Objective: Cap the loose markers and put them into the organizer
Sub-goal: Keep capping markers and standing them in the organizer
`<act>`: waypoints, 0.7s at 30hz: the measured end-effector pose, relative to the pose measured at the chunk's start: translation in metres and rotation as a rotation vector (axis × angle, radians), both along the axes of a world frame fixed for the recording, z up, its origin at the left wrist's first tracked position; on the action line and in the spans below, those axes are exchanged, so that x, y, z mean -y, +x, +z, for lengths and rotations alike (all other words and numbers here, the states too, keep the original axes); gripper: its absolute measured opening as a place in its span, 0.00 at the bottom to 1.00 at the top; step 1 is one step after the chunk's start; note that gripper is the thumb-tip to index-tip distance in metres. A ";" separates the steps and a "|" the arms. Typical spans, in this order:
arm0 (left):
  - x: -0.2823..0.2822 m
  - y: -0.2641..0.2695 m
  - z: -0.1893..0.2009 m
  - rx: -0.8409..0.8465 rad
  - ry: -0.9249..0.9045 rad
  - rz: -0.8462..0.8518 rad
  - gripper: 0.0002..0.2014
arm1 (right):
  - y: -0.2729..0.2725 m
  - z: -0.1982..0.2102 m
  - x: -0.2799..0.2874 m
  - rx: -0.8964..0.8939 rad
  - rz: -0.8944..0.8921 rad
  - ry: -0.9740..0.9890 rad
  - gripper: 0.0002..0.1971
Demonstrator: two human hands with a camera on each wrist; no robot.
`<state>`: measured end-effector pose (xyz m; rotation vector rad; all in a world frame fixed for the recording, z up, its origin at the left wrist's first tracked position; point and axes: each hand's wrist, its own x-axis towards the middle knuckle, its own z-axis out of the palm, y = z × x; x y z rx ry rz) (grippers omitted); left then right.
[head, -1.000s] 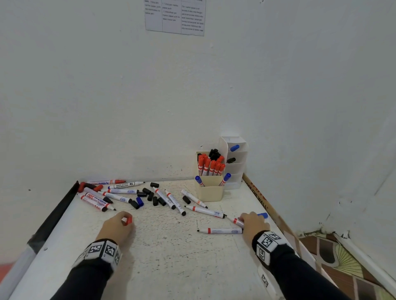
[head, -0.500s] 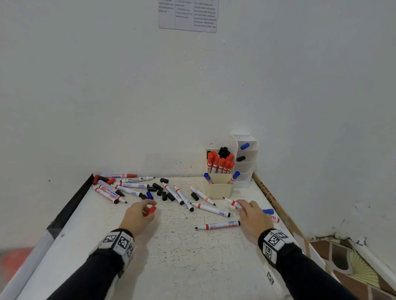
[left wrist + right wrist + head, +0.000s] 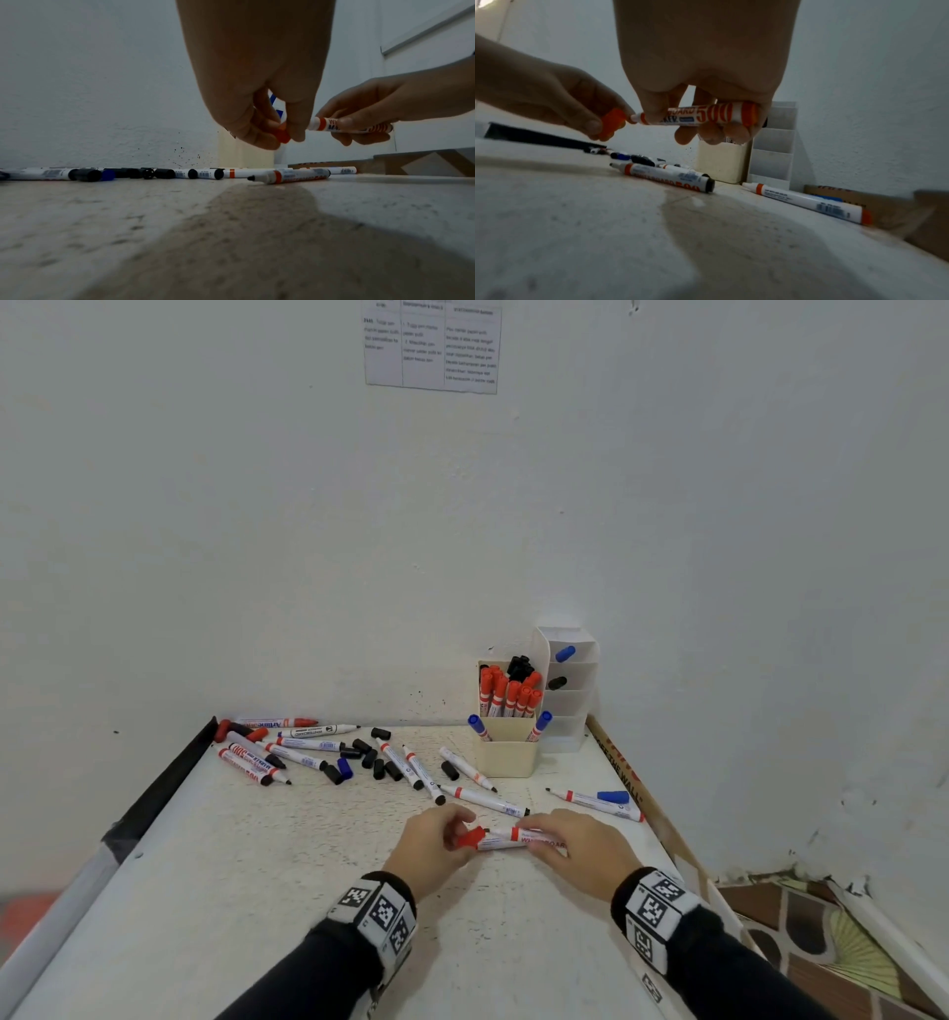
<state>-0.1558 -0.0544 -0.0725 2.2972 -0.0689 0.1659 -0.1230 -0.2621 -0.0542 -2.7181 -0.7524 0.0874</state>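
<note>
the left hand (image 3: pixel 436 845) pinches a red cap (image 3: pixel 470 839) at the tip of a red marker (image 3: pixel 518 837) gripped level by the right hand (image 3: pixel 580 850), above the near surface (image 3: pixel 257 891); the organizer (image 3: pixel 506 752) stands far right, loose markers (image 3: pixel 287 752) far left.

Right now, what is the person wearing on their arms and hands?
Both arms are in dark long sleeves reaching to the wrists. Each wrist carries a band of white squares printed with black pixel-pattern markers, one on the left wrist and one on the right wrist. The left hand and right hand are bare, with no gloves or rings visible.
</note>
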 end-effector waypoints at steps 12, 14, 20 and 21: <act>-0.007 -0.004 0.000 -0.034 0.279 -0.073 0.15 | -0.006 -0.005 -0.004 0.067 0.027 -0.018 0.17; -0.006 -0.005 0.001 -0.051 0.292 -0.116 0.15 | -0.008 -0.005 -0.006 0.036 0.066 -0.026 0.17; -0.001 -0.014 0.007 -0.192 0.191 -0.246 0.13 | -0.015 -0.005 -0.017 0.028 0.115 -0.023 0.17; 0.000 -0.015 0.007 -0.187 0.181 -0.213 0.14 | -0.017 -0.004 -0.021 0.049 0.129 -0.031 0.16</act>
